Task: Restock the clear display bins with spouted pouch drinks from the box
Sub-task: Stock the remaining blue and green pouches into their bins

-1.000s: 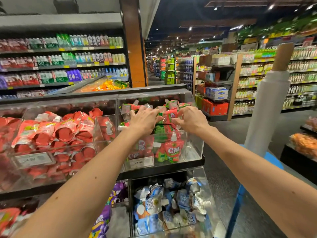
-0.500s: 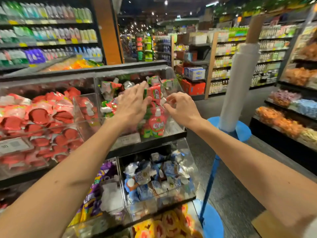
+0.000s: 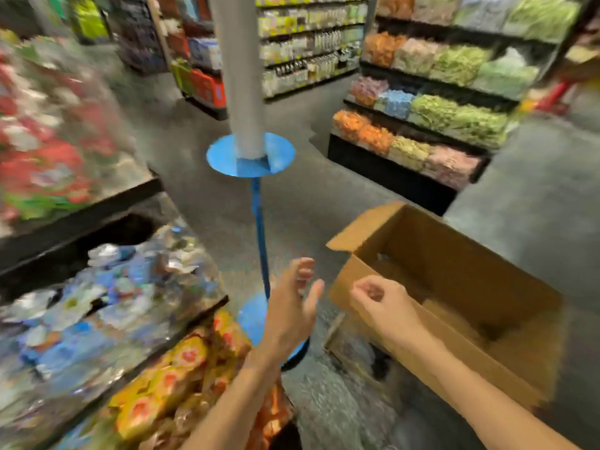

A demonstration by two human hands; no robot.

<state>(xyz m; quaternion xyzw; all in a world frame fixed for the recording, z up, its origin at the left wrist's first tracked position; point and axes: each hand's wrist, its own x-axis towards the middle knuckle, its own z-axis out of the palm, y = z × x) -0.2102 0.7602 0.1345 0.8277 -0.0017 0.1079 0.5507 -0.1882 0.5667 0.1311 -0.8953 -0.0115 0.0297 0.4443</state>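
Fingers [image 3: 303,271] of the left hand [image 3: 290,311] are loosely spread and slightly bent, touching nothing. Right hand [image 3: 384,306] fingers [image 3: 365,290] curl inward, empty, at the near corner of the open cardboard box [image 3: 461,264], which sits to their right. Left of both hands, the clear display bins [image 3: 194,306] hold blurred blue-and-white pouches [image 3: 107,297].

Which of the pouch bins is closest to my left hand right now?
The bottom bin of yellow-orange pouches, right beside your left hand. The blue-white bin sits one tier up, the red-green bin at the top, farther away.
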